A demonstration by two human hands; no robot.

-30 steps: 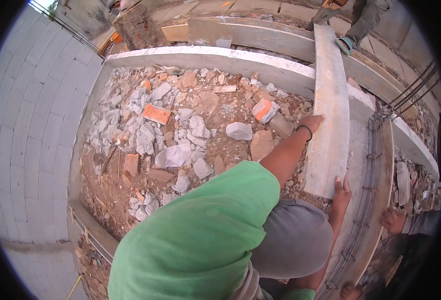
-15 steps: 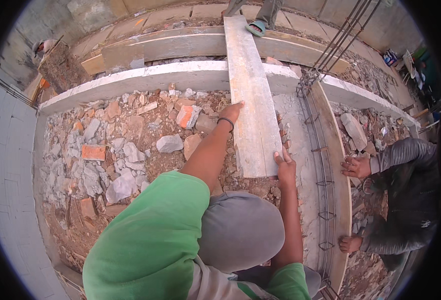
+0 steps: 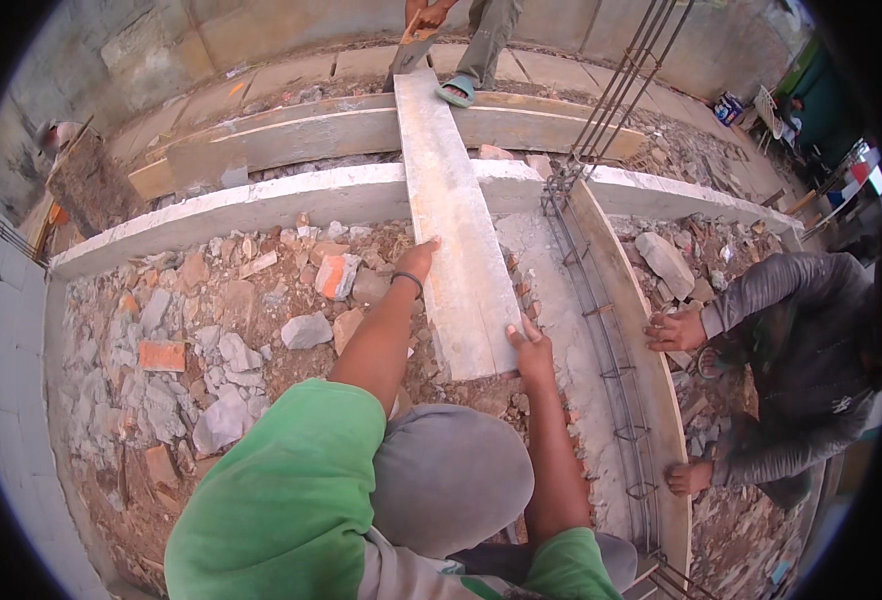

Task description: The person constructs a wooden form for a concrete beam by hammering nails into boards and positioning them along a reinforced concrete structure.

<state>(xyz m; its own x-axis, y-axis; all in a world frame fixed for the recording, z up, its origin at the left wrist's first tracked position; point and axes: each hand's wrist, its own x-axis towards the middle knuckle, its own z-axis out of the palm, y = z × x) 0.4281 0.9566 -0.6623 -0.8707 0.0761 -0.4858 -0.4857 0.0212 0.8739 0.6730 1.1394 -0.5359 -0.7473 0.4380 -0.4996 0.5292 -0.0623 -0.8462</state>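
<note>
A long grey wooden plank (image 3: 458, 240) lies across a low concrete beam (image 3: 341, 197), its near end reaching toward me. My left hand (image 3: 419, 262) is closed on its left edge, fingers hidden underneath. Near the close right corner, my right hand (image 3: 531, 350) grips the other edge, thumb on top. At the far end, another person's foot in a green sandal (image 3: 458, 90) presses on the plank. That person's hand (image 3: 429, 14) holds a handsaw (image 3: 411, 48) at the plank's end.
On the right, a co-worker's hands (image 3: 676, 331) rest on an upright form board (image 3: 629, 285) beside a steel rebar cage (image 3: 616, 372). Vertical rebar (image 3: 629, 85) rises behind it. Broken concrete and bricks (image 3: 163, 356) cover the ground at left. More boards (image 3: 311, 135) stand beyond the beam.
My view has tilted up and shifted right, so the scene sits lower and further left. The far person's hand and the handsaw have come into view. My hands keep hold of the plank.
</note>
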